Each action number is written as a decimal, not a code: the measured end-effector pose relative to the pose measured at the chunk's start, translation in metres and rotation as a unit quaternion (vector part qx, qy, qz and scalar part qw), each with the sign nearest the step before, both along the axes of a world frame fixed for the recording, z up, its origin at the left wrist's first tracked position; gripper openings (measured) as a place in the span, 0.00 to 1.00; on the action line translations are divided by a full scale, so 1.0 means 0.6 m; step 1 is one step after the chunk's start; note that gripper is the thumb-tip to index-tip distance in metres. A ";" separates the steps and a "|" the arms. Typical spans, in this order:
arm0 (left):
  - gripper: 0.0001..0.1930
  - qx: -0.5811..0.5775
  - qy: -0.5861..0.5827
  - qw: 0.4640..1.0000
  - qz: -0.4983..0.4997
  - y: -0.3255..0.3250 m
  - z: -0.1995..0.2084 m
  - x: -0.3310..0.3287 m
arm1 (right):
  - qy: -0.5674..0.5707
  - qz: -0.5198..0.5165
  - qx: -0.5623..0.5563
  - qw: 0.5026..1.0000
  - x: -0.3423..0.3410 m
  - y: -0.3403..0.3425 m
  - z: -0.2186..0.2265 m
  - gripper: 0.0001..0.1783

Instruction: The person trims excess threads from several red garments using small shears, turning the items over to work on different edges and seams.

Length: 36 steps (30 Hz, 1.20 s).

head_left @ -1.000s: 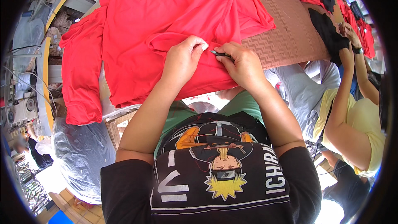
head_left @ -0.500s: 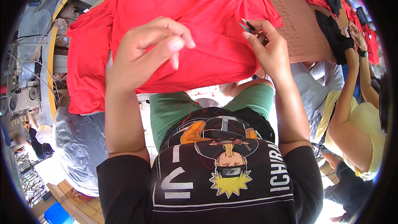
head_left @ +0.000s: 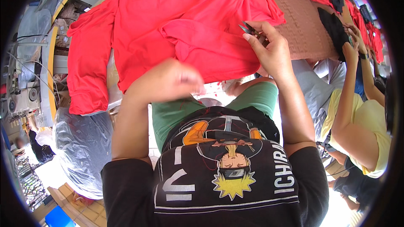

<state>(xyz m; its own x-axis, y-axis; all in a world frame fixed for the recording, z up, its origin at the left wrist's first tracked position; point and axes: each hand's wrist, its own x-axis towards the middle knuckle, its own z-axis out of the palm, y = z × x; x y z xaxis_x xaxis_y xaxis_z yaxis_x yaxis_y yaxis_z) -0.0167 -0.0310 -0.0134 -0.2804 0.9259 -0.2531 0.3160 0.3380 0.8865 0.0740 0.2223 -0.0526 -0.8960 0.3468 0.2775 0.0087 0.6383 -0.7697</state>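
A red garment (head_left: 151, 12) lies spread over the table in front of me, with a loose fold of its cloth turned up near the middle. My right hand (head_left: 272, 49) is closed around a pair of small thread snips (head_left: 247, 27), whose pointed blades stick out to the left above the cloth. Over my lap, just off the garment's near edge, hovers my left hand (head_left: 174, 82). Motion smears its fingers, so whether it grips anything does not show.
The brown textured table cover (head_left: 303, 25) extends to the right. There a co-worker in a yellow top (head_left: 362, 122) handles black cloth (head_left: 332, 31). Clear plastic sheeting (head_left: 80, 151) covers something at my left, near a yellow-edged frame (head_left: 52, 67).
My left hand has come down off the cloth toward my lap. The garment's near edge has shifted and a fold now stands up in the middle. The right hand keeps the snips, barely moved.
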 end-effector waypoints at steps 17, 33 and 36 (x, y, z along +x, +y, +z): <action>0.15 -0.076 -0.021 0.991 -0.108 0.004 0.008 0.026 | -0.023 -0.005 -0.007 1.000 0.018 0.016 0.005 0.16; 0.21 -0.113 0.360 0.873 0.309 -0.011 -0.073 -0.051 | -0.117 0.095 0.139 0.979 -0.034 0.004 -0.007 0.16; 0.07 0.202 0.109 0.879 0.418 0.004 -0.026 -0.086 | 0.037 0.013 0.142 0.989 -0.020 0.050 0.085 0.11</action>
<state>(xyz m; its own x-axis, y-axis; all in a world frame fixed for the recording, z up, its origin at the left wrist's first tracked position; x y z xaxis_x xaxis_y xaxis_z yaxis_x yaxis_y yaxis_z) -0.0684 -0.0287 -0.0290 -0.9066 0.3754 0.1928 0.2836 0.2037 0.9371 0.0621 0.2525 -0.0018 -0.8774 0.2221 0.4252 -0.0603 0.8282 -0.5571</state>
